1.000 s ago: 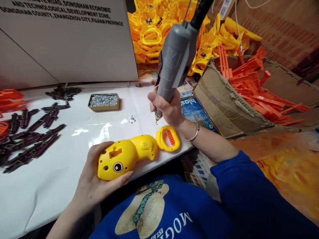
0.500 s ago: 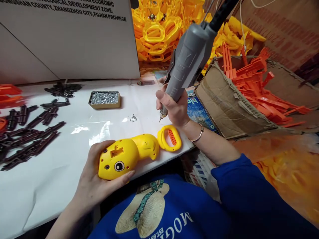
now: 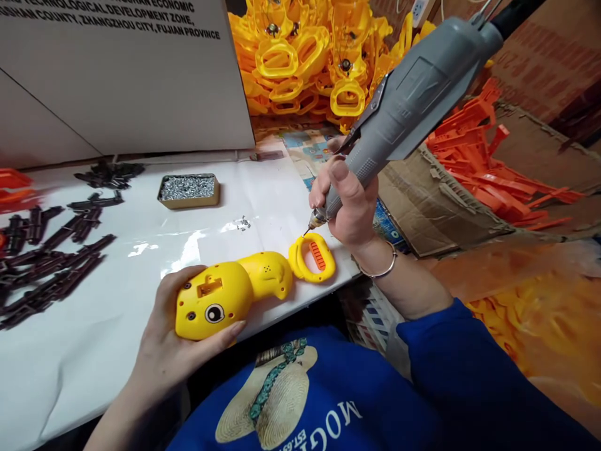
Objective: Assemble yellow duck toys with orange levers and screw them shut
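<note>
My left hand (image 3: 171, 335) wraps round the wide end of a yellow plastic toy (image 3: 225, 291), which has an eye sticker, screw holes and a rectangular recess. The toy's ring handle (image 3: 330, 271), with an orange ribbed insert, points right over the white table. My right hand (image 3: 350, 200) grips a grey electric screwdriver (image 3: 399, 113), tilted with its cable end up and to the right. Its bit tip is at the upper left edge of the ring handle, by a screw hole. Whether a screw sits there is too small to tell.
Behind the toy are a tin of small screws (image 3: 188, 190) and a few loose screws (image 3: 243, 223). Dark plastic parts (image 3: 56, 250) lie at left. Yellow shells (image 3: 300, 62) are piled behind; a cardboard box (image 3: 422, 200) of orange parts (image 3: 498, 169) stands at right.
My right hand has lowered the screwdriver's tip onto the ring handle and tilted its body further right. My left hand still holds the toy in much the same place.
</note>
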A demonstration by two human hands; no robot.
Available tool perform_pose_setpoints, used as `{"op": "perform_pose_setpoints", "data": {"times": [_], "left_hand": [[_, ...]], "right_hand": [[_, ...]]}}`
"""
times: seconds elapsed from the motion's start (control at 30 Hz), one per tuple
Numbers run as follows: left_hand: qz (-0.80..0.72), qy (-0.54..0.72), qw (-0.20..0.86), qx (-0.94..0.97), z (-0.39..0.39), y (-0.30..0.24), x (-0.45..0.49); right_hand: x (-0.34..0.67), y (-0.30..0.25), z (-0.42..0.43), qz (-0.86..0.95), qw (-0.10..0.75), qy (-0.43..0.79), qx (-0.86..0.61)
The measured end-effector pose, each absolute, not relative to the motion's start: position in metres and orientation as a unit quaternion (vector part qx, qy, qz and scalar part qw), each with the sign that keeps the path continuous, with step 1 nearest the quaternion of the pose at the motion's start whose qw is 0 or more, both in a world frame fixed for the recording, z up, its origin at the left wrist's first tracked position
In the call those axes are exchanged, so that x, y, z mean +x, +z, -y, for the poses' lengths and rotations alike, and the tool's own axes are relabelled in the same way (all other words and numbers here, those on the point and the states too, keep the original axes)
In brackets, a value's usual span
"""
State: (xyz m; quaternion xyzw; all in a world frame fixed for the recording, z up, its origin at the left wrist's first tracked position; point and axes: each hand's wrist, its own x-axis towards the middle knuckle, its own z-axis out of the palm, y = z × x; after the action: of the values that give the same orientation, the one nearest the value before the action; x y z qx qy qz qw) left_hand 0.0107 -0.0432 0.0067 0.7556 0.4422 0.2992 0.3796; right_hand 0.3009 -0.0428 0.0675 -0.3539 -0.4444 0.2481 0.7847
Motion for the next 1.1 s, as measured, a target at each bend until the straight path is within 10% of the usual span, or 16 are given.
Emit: {"op": "perform_pose_setpoints", "data": {"times": [1.1], "left_hand": [[-0.542, 0.224, 0.375, 0.718, 0.044, 0.029, 0.015]], "right_hand": [[0.298, 0.061, 0.045, 0.511, 0.685, 0.274, -0.441]]}}
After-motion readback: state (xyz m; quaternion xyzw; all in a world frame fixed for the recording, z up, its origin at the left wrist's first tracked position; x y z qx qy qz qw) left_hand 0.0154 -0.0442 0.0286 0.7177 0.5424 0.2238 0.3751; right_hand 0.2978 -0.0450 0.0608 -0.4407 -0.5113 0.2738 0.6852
